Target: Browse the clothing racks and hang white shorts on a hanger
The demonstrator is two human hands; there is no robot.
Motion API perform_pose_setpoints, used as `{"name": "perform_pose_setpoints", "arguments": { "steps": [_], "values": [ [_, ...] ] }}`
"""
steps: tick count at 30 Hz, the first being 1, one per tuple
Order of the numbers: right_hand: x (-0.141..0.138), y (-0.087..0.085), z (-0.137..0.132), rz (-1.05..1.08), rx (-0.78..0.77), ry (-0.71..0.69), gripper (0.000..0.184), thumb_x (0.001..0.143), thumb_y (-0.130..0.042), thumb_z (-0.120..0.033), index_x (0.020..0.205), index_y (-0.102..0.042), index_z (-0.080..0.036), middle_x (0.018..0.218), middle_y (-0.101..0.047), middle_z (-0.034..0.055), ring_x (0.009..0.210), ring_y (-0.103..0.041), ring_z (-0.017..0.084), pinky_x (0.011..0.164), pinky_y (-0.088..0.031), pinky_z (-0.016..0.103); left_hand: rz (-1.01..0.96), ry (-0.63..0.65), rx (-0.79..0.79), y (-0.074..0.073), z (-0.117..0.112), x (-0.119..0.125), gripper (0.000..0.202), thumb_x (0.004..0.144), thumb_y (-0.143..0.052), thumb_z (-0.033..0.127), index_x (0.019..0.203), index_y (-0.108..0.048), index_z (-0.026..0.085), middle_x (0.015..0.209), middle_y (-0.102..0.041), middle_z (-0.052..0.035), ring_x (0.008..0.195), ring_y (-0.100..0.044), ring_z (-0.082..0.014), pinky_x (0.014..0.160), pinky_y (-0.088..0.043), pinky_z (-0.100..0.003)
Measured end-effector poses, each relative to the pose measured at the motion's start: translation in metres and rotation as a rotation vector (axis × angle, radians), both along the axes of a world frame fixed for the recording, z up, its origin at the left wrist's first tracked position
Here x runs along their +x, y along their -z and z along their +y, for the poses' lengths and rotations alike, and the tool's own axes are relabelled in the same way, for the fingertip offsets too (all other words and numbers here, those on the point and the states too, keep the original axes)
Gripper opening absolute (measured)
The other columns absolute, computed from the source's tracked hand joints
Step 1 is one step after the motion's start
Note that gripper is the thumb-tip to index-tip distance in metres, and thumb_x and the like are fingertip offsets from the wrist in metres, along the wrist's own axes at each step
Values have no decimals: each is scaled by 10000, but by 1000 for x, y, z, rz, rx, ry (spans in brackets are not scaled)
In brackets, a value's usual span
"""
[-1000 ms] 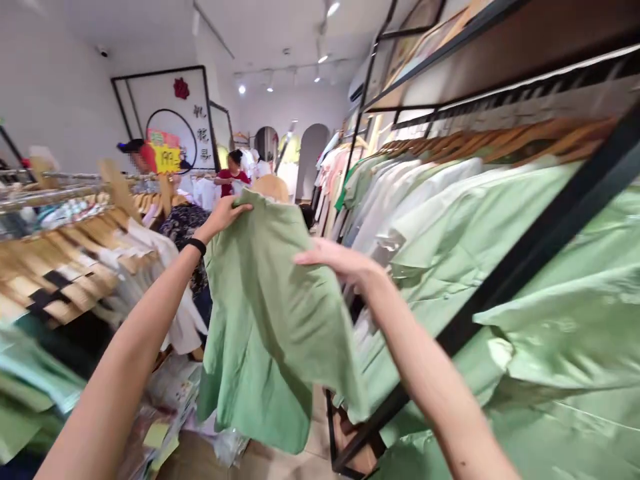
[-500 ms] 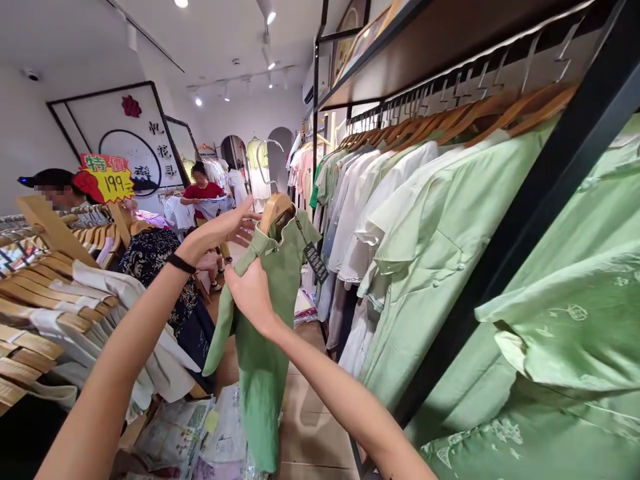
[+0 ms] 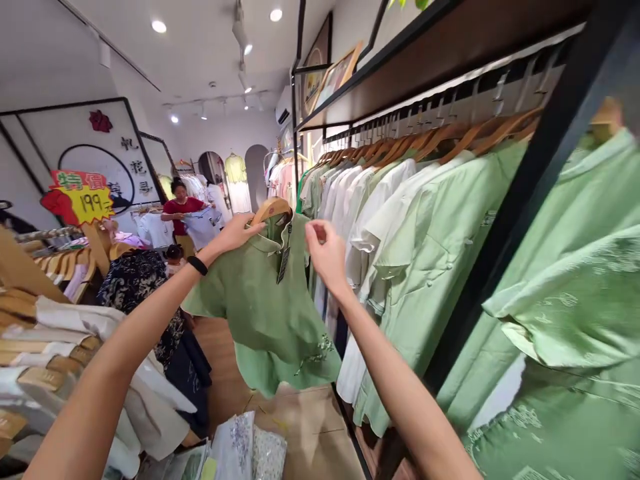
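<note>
A green short-sleeved shirt hangs on a wooden hanger in front of me, its front spread toward me. A dark tag dangles from its collar, and small embroidery shows near the hem. My left hand, with a black band on the wrist, is closed over the left shoulder beside the hanger; its fingertips are partly hidden. At the opposite shoulder edge, my right hand is closed in a pinch against the fabric. The hanger's hook hardly shows.
Along the right, a black-framed rack carries several green and white garments. Another rack of light garments stands at left, below a yellow price sign. Packaged clothes lie on the floor. Farther back, a person in red holds a light garment.
The shirt has turned from nearly edge-on to facing me. My left hand has closed on its left shoulder, and my right hand has moved from there to the right shoulder. The view has shifted.
</note>
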State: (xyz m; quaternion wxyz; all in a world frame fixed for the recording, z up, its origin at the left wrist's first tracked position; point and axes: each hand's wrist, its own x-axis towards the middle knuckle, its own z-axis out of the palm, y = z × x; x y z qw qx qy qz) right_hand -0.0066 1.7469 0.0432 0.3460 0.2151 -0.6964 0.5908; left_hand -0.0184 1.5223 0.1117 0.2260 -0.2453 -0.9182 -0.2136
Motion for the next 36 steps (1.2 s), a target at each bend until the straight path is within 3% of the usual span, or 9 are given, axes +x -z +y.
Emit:
{"name": "perform_pose_setpoints", "arguments": {
  "steps": [2,5,9,12,18,26,30,33,36],
  "values": [
    [-13,-18,12,114,48,89,342,920,-517,-452,1094,-600,-170,1126,-611,128,1027,-584,223,966,-468,372,-16,72,-6,-5,2,0,543,870,-449,613,1017,-661,136,937,-685,-68,779,-541,-189,679,-383,-243],
    [-16,-43,8,213,60,5,518,898,-549,-527,1283,-529,-180,1255,-586,124,1186,-541,214,1077,-406,372,-50,160,-79,-10,8,2,570,858,-467,648,1054,-676,156,896,-686,-43,750,-539,-187,659,-377,-230],
    [-2,-74,-11,218,-149,-183,608,937,-400,-641,1438,-389,-297,1281,-602,57,1205,-561,163,1036,-457,318,-64,297,-122,-5,21,3,539,864,-471,642,1051,-690,186,909,-690,-26,713,-528,-178,634,-367,-226],
    [9,-89,-7,92,-195,-268,625,905,-387,-721,1369,-491,-315,1151,-658,54,1111,-612,177,919,-527,326,-115,380,-129,6,28,5,493,861,-482,634,994,-695,210,865,-685,-19,718,-545,-189,633,-374,-231],
    [15,-85,33,-69,-62,-530,533,837,-567,-686,1142,-644,-256,1126,-682,63,1035,-651,196,884,-548,373,-157,457,-69,25,36,1,482,803,-517,665,838,-704,222,767,-664,-20,697,-556,-209,608,-385,-247],
    [21,-86,68,-206,-52,-462,440,873,-558,-598,1165,-632,-278,1237,-665,40,1108,-639,178,943,-537,367,-158,514,-94,38,63,-9,502,863,-447,641,854,-660,186,781,-649,-37,704,-542,-204,615,-351,-250],
    [37,-52,99,-150,-168,-68,413,885,-549,-491,1201,-637,-239,1289,-640,92,1168,-617,190,1002,-508,394,-99,553,-79,29,84,-11,488,875,-436,627,828,-631,182,736,-613,-26,650,-522,-183,589,-329,-254],
    [55,4,118,-81,-180,478,448,890,-496,-432,1210,-644,-154,1313,-616,148,1227,-576,218,1083,-440,445,-31,577,-40,8,108,-16,449,870,-446,591,712,-567,189,663,-563,-22,602,-484,-171,571,-300,-266],
    [73,66,126,-92,-41,700,489,908,-439,-384,1296,-604,-137,1388,-562,143,1308,-512,224,1172,-340,465,27,584,6,-21,144,-28,420,845,-483,560,633,-517,198,595,-509,-15,548,-436,-160,554,-265,-281]
  ]
}}
